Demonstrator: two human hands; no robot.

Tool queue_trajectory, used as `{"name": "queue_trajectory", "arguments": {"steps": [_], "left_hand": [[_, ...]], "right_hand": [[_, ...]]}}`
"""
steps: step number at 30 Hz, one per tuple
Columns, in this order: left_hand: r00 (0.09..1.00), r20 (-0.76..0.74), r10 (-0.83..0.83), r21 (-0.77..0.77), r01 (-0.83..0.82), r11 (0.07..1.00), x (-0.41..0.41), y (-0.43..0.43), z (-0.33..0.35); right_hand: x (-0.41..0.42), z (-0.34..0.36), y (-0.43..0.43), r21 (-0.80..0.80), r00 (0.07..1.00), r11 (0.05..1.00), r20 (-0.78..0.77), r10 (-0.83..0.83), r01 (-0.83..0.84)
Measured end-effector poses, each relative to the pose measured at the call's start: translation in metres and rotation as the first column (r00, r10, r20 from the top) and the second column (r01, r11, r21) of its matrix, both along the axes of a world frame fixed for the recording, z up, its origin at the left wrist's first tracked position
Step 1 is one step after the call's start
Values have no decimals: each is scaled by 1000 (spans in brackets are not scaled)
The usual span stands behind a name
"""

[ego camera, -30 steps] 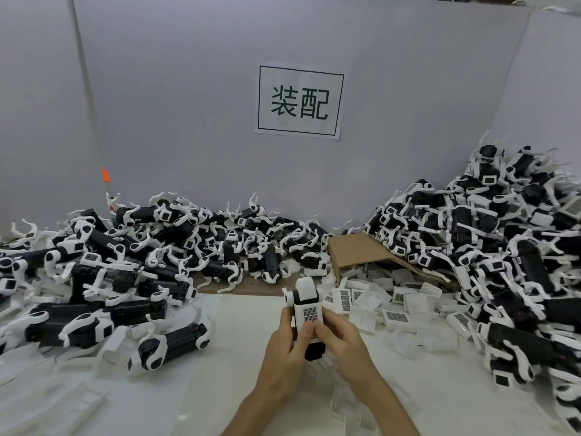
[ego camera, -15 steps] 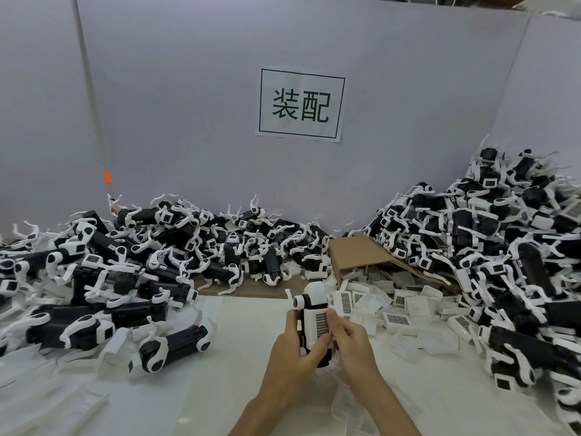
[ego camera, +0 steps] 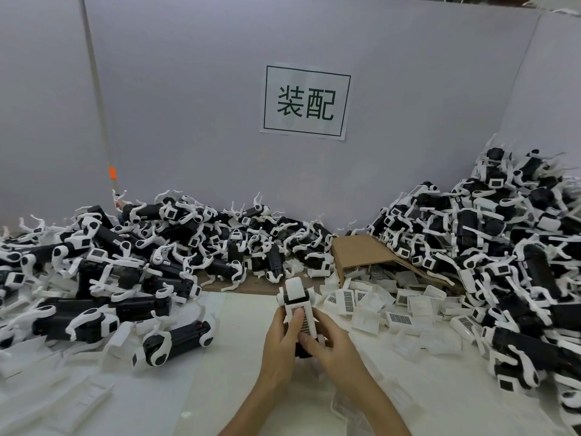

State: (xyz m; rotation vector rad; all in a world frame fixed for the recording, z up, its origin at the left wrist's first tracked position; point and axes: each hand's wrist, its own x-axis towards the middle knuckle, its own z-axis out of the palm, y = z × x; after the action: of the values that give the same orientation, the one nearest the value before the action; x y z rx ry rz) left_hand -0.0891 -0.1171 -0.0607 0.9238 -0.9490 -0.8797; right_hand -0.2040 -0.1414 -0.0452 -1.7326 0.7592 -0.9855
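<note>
**White-and-black unit held upright in both hands**

White on top and black below, the unit (ego camera: pixel 296 297) stands on end just above the tabletop (ego camera: pixel 239 357), near the front middle of the view. The left hand (ego camera: pixel 279 344) wraps its grip round the unit's left side, and its thumb (ego camera: pixel 297 319) lies across the grille panel (ego camera: pixel 306 322) on the face. The right hand (ego camera: pixel 334 344) closes its grip on the lower right part, with fingers curled against the black base. Both wrists come in from the bottom edge.

Just right of the unit lie loose white covers (ego camera: pixel 371 306), some showing dark grilles, spilling from an open cardboard box (ego camera: pixel 361 250) tipped on its side. A big heap of like units (ego camera: pixel 503 247) rises along the right, and a lower heap (ego camera: pixel 110 262) spreads across the left and back. One single unit (ego camera: pixel 176 341) lies apart, left of the hands. On the grey partition behind hangs a paper sign (ego camera: pixel 306 103) with two dark green characters.
</note>
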Motion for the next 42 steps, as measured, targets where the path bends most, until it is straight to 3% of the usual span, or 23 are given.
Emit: {"name": "queue_trajectory", "arguments": {"steps": [4, 15, 21, 28, 35, 42], "left_hand": [[998, -52, -39, 20, 40, 999, 2, 2, 3], [997, -31, -76, 46, 77, 996, 5, -1, 5], [993, 35, -115, 57, 113, 992, 0, 4, 8], [973, 165, -161, 17, 161, 987, -3, 6, 10], [945, 248, -213, 47, 208, 977, -3, 5, 9], [943, 261, -206, 50, 200, 979, -6, 5, 6]], "right_hand": [[0, 0, 2, -59, 998, 998, -54, -34, 31], [-6, 2, 0, -146, 994, 984, 15, -105, 106], [-3, 0, -6, 4, 991, 991, 36, -131, 130], [-6, 4, -7, 60, 974, 979, 104, -200, 195], [-13, 9, -6, 234, 953, 959, 216, -212, 161], [-10, 7, -7, 221, 935, 947, 218, -281, 234]]}}
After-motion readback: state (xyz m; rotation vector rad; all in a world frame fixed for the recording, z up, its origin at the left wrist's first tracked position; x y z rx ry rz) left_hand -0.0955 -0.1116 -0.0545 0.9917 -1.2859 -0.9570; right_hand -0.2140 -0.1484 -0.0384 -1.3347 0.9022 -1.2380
